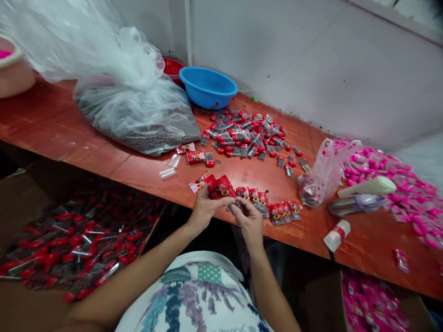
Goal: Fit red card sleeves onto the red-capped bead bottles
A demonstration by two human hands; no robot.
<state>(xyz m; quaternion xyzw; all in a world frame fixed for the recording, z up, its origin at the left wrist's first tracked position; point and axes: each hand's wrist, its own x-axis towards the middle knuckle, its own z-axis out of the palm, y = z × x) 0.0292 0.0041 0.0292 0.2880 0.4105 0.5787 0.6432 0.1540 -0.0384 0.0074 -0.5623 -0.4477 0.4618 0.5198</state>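
Near the table's front edge my two hands meet, fingers closed. My left hand point(204, 210) grips a red printed card point(222, 186), its thumb stretched toward the right hand. My right hand point(249, 221) pinches a small clear container of dark beads point(236, 204), mostly covered by the fingers. Just behind the right hand lies a row of red printed packs point(254, 197), with another row of packs point(284, 212) to its right. A loose printed card point(198, 184) rests left of my left hand, below a red packet point(195, 157) and a red-capped container point(209, 159).
A pile of red-capped containers point(245, 133) spreads before a blue basin point(207, 87). A big clear bag of dark beads point(138, 115) stands left. Pink packs point(380, 170), a knotted bag point(316, 180) and a bottle point(353, 205) are right. Below left, a box holds red-capped containers point(79, 244).
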